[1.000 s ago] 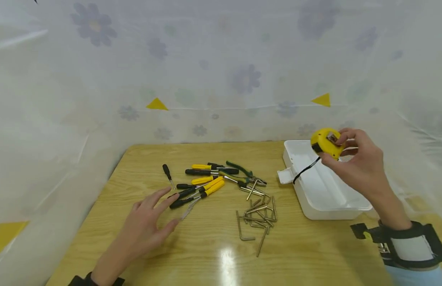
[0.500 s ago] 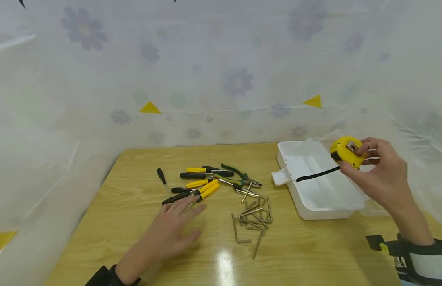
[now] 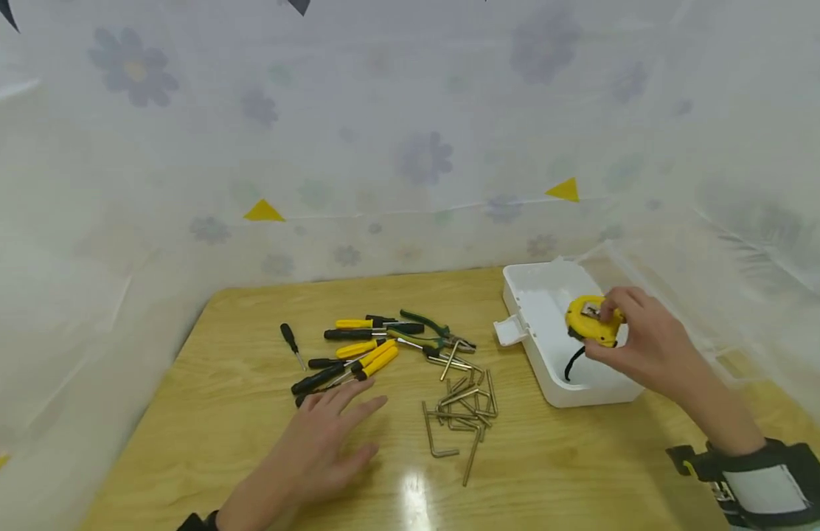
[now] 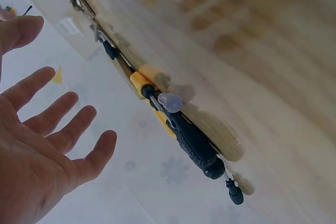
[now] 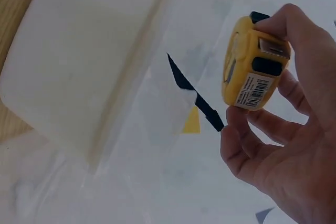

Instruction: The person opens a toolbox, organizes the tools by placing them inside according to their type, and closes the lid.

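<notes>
My right hand (image 3: 652, 346) grips a yellow tape measure (image 3: 591, 321) over the white plastic box (image 3: 549, 369), its black strap (image 3: 573, 363) dangling toward the box floor. The right wrist view shows the tape measure (image 5: 257, 66) between thumb and fingers, its barcode label turned to the camera. Fingers spread, my left hand (image 3: 320, 442) hovers by the near end of several yellow-and-black screwdrivers (image 3: 366, 358) and holds nothing. In the left wrist view, that hand (image 4: 47, 145) is apart from the screwdrivers (image 4: 191, 140).
Green-handled pliers (image 3: 443, 339) lie beyond a heap of metal hex keys (image 3: 466, 405) mid-table. A small black screwdriver (image 3: 289, 338) lies apart at the left. The box has a latch tab (image 3: 511, 330) on its left side and a clear lid (image 3: 675, 295) folded back rightward.
The tape measure first swung right, then came back left and lower over the box. My left hand shifted right beside the screwdrivers. The head view drifted a little.
</notes>
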Demonstrator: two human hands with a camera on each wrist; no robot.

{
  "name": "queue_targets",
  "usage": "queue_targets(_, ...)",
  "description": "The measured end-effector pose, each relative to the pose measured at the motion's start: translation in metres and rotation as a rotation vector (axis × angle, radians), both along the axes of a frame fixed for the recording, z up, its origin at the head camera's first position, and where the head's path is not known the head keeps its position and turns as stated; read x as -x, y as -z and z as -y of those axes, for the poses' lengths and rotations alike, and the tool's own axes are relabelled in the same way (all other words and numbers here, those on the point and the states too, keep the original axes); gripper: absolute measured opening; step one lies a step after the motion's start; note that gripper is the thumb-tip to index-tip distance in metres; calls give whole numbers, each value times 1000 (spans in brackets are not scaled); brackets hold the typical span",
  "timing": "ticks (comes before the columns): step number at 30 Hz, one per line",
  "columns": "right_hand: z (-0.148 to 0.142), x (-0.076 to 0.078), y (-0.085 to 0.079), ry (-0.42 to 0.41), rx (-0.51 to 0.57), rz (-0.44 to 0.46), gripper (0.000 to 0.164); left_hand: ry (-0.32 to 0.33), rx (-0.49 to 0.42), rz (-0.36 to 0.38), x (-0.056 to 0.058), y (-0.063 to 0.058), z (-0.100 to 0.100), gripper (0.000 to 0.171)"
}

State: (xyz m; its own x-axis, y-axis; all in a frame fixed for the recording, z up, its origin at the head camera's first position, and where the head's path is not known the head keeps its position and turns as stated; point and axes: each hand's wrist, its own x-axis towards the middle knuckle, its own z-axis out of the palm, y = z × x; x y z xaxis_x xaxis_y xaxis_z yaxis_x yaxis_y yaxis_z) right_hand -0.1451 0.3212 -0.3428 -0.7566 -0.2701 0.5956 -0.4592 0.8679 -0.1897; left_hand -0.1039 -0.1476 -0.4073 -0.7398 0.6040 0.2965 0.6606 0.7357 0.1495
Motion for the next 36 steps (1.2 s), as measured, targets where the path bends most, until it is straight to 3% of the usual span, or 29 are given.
queue_targets(4,13,12,12,-20,-188,115,37,-23,-4,-42,-3,4,4,58)
queue_targets(9,19,23,28,-37,-306,277,36,-29,-4,-75,-4,6,8,62)
queue_targets(16,22,38,34,-92,-290,518,28,-50,-15,-45,-5,4,14,64)
queue_targets(22,29,48,30,-80,-275,615,9,-112,-30,-73,-3,1,33,69)
queue_targets(24,31,47,30,-79,-264,617,12,-139,-42,-97,-2,0,41,70)
queue_targets(26,34,44,29,-71,-243,584,21,-167,-53,-116,-3,-2,48,68)
queue_targets(29,45,38,28,-49,-199,465,26,-212,-58,-123,-5,-4,55,64)
queue_targets(32,64,28,27,-41,-174,267,25,-236,-58,-109,-8,-6,59,61)
queue_targets(36,105,21,33,-112,-197,18,22,-250,-66,-111,-11,-5,65,62)
